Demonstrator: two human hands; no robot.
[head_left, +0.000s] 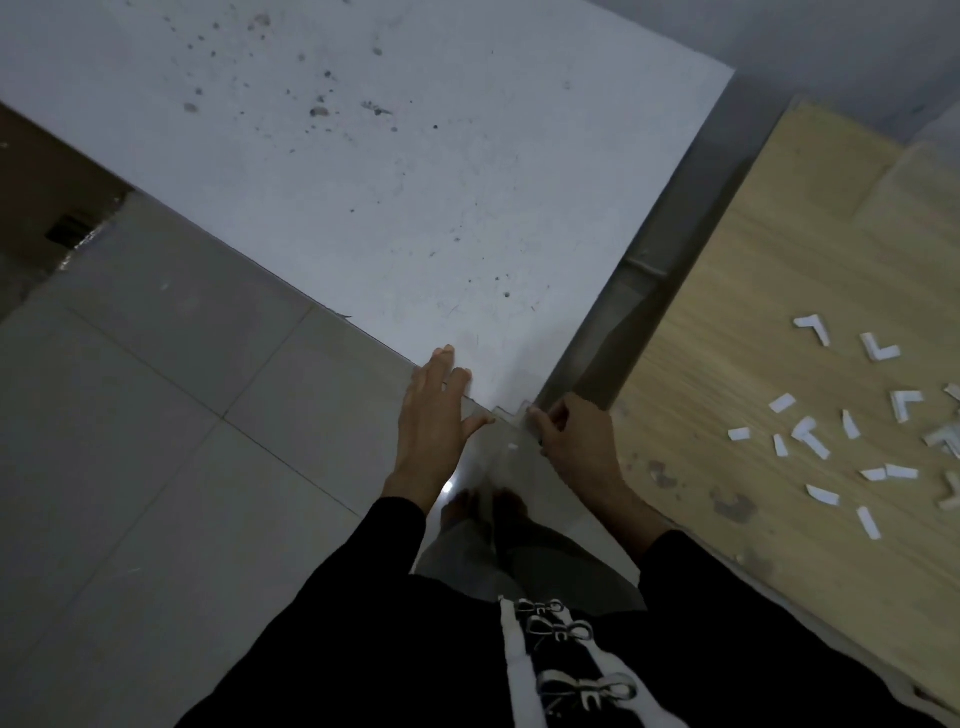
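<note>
My left hand (434, 415) lies flat with straight fingers, its fingertips touching the lower edge of the spotted white wall (415, 182). My right hand (574, 441) has curled fingers and pinches a small pale clear piece (527, 410) at the corner where the wall meets a grey strip (675, 234). Between the hands sits a faint see-through sheet (498, 457) with a small white bit (512, 446) on it. What the sheet is made of is unclear.
Grey floor tiles (156, 441) spread to the left. A light wooden board (779, 312) lies on the right with several small white L-shaped and straight pieces (810, 431) scattered on it. My bare feet (483, 512) stand below the hands.
</note>
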